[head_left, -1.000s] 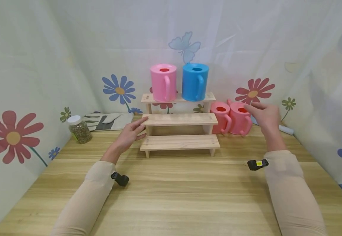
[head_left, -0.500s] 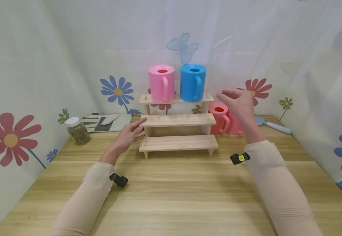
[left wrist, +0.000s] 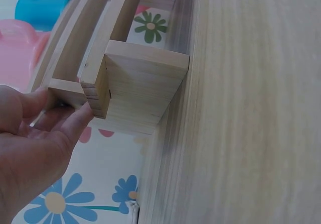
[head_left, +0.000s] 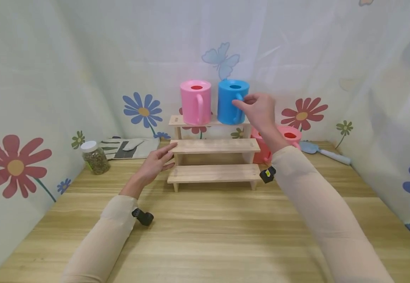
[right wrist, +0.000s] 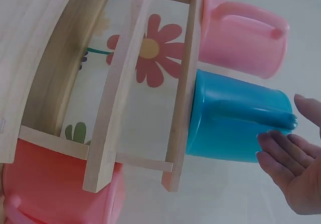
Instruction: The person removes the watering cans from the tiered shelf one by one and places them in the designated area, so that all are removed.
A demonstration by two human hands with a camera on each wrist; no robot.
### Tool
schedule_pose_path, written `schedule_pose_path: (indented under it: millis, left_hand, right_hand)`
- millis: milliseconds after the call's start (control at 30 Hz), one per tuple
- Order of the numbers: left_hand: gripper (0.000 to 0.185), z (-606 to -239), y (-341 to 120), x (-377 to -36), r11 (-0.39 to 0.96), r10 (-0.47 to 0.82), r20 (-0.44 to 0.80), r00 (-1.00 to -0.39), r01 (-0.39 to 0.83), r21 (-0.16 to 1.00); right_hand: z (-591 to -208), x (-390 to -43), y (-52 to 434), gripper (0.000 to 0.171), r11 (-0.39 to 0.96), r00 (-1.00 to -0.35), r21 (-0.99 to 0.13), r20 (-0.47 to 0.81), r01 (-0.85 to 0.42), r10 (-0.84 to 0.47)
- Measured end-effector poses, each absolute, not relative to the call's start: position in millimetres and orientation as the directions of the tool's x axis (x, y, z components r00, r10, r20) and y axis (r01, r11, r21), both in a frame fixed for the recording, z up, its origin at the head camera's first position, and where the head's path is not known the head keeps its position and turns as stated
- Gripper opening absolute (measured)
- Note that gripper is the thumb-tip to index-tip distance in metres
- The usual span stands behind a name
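Note:
A three-step wooden shelf [head_left: 214, 146] stands at the back of the table. On its top step sit a pink watering can [head_left: 195, 101] and a blue watering can [head_left: 230, 101]. My right hand [head_left: 252, 107] hovers at the blue can's handle. In the right wrist view the blue can [right wrist: 235, 118] is just clear of that hand's [right wrist: 293, 169] straight fingers. My left hand [head_left: 159, 158] rests flat, fingers extended, against the left end of the middle step. In the left wrist view its fingers [left wrist: 75, 126] touch the shelf's end piece [left wrist: 138, 86].
Two coral-pink watering cans [head_left: 290, 135] stand right of the shelf, partly behind my right arm. A jar with a white lid [head_left: 95, 157] and a garden glove [head_left: 127, 146] lie at back left; a small trowel [head_left: 323, 151] at back right. Flowered curtains enclose the table.
My right hand has swung left and upward from above the coral-pink cans to the blue can's handle. The left hand has stayed on the shelf.

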State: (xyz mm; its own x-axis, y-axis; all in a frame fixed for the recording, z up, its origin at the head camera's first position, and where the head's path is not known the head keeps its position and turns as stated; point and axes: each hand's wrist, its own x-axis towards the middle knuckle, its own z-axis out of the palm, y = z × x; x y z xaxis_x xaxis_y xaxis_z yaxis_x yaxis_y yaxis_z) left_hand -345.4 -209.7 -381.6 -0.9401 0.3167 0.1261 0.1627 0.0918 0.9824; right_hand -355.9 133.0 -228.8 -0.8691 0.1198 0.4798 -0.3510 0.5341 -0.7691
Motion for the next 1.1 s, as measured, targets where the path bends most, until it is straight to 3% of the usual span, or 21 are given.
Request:
schedule_pose_path:
  millis: [133, 500, 1100]
  left_hand:
    - [0.048, -381.5, -208.9, -345.0, 0.09, 0.312, 0.125, -0.942, 0.161, 0.983]
    - [0.047, -379.8, -208.6, -345.3, 0.112, 0.316, 0.119, -0.941, 0.162, 0.981]
    - [0.047, -382.5, -211.3, -346.5, 0.109, 0.312, 0.131, -0.941, 0.173, 0.979]
  right_hand:
    - [-223.9, -363.6, 125.7, 0.054, 0.517, -0.884, -0.8, 0.44, -0.305, 0.16]
    - [-214.4, -367.6, 128.0, 0.043, 0.294, -0.931, -0.945, 0.227, -0.14, 0.286]
    - [-225.2, -331.1, 158.2, 0.043, 0.348, -0.907, -0.904, 0.342, -0.247, 0.247]
